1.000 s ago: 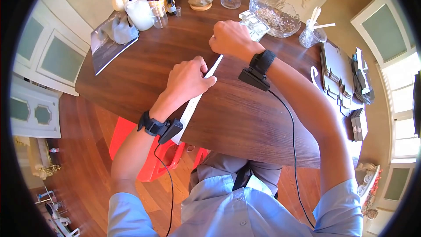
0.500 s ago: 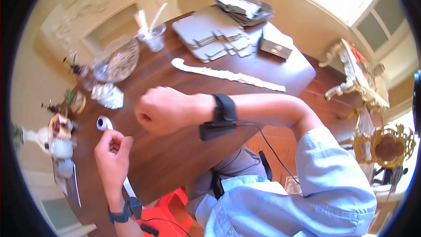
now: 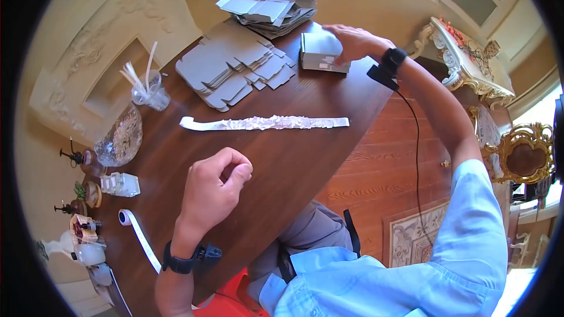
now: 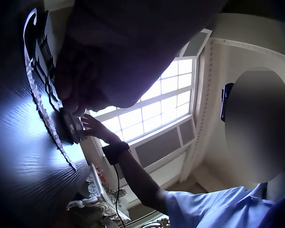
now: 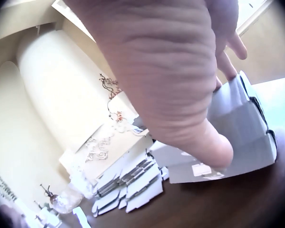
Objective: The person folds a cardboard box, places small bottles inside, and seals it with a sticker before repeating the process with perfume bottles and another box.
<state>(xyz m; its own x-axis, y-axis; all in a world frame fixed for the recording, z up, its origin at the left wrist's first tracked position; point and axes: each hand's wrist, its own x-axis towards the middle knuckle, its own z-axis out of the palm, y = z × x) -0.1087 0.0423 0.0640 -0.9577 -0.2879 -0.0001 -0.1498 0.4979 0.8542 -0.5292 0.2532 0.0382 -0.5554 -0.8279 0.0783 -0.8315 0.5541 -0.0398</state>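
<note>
My right hand (image 3: 361,44) reaches over a small stack of grey-white cardboard boxes (image 3: 318,57) near the table's far right edge. In the right wrist view the thumb (image 5: 218,153) lies against the front face of the boxes (image 5: 251,152). Its fingertips are at their back edge, with one finger raised off. My left hand (image 3: 212,185) hovers over the near part of the table, fingers loosely curled, with nothing visible in it. Beyond it lies a white paper strip (image 3: 276,122) with a crumpled, gathered middle and a rolled left end.
Flattened grey box blanks (image 3: 229,64) lie beside the boxes, with more folded card (image 3: 270,12) behind. A partly unrolled white tape (image 3: 140,233) trails toward the near edge. At left stand a glass bowl (image 3: 119,138), a cup of white sticks (image 3: 154,97) and a clear container (image 3: 121,185).
The view has turned right. My left hand has left the white tape and moved rightward. My right hand has travelled from the table's middle to the stacked boxes, its fingers spreading.
</note>
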